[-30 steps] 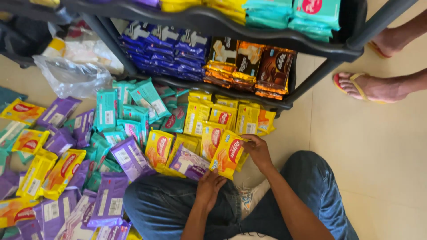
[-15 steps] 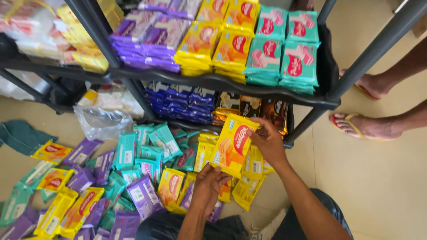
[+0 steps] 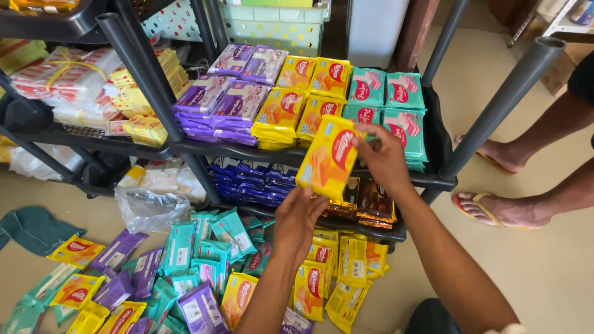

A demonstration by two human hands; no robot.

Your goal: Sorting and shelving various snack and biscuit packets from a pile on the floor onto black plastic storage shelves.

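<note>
A stack of yellow wafer packets is held in the air in front of the dark shelf rack. My right hand grips its right side and top. My left hand supports it from below at the lower left corner. Behind the stack, on the rack's shelf, lie piles of yellow packets, purple packets and teal packets. The shelf below holds dark blue packets and brown packets.
Yellow, teal and purple packets lie scattered on the floor, with a clear plastic bag and a teal cloth. Another person's sandalled feet stand at the right. Grey rack posts rise at the corners.
Both hands lifted the stack of yellow packets from the floor pile up to the level of the middle shelf. The view tilted upward, showing more of the rack.
</note>
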